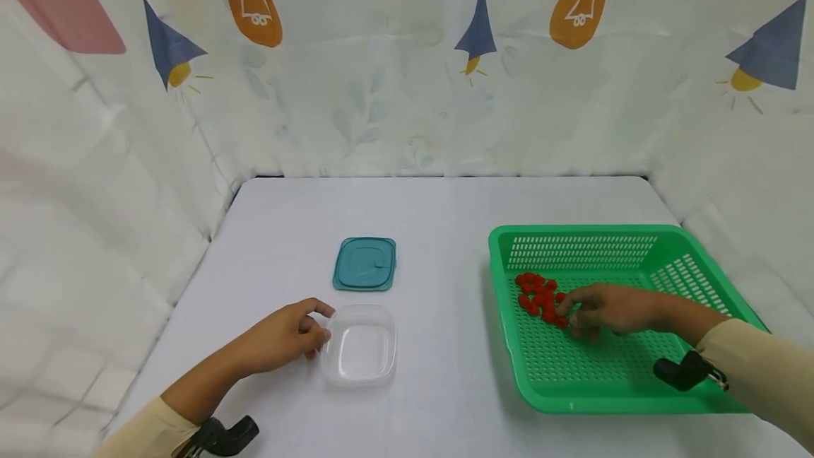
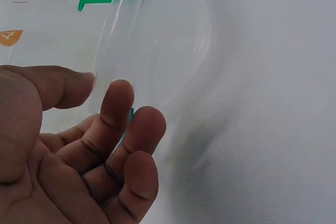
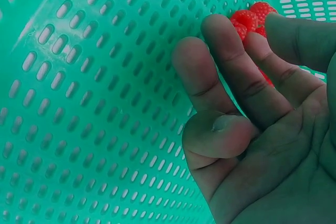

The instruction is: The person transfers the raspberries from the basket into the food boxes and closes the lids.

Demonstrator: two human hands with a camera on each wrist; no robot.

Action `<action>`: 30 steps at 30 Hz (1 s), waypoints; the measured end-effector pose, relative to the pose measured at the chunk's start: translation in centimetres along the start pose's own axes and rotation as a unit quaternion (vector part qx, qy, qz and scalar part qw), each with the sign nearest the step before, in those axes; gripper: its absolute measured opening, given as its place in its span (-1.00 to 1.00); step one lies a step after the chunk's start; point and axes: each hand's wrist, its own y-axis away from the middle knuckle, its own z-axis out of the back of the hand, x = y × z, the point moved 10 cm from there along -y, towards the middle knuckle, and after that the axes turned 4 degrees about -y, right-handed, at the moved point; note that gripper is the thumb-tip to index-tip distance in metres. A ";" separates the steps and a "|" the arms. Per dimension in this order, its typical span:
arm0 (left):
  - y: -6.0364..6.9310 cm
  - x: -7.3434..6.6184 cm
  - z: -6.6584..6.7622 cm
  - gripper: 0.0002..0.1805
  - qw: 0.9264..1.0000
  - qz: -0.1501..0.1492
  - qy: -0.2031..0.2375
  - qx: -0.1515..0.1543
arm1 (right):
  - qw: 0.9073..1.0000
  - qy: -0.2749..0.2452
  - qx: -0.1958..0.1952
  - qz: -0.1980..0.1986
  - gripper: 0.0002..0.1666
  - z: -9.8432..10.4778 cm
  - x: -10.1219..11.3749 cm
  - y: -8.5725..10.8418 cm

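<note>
My left hand (image 1: 289, 338) is at the left side of a clear square plastic container (image 1: 359, 345). Its thumb and index fingertips touch the rim, and the other fingers are loosely bent, as the left wrist view shows. Behind the container lies a teal lid (image 1: 365, 264). Inside a green perforated basket (image 1: 610, 401), my right hand (image 1: 613, 309) reaches down to a cluster of red raspberries (image 1: 539, 294). In the right wrist view its thumb and fingers stand apart beside the raspberries (image 3: 245, 20), partly covering them; no berry shows in its grasp.
A white table (image 1: 439, 331) carries everything, with the basket at its right. Patterned white sheeting (image 1: 394, 104) stands behind the table and along both sides. Each wrist wears a black mount (image 1: 225, 437).
</note>
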 end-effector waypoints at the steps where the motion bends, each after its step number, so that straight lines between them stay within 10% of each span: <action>1: 0.0 0.0 0.0 -0.53 1.000 0.001 0.003 0.002 | 1.000 -0.002 0.002 0.005 -0.65 -0.1 0.0 0.0; 30: 0.0 -0.2 -0.3 -0.52 1.000 -0.017 0.018 0.009 | 0.998 0.028 -0.037 0.044 -0.73 0.1 0.6 -0.5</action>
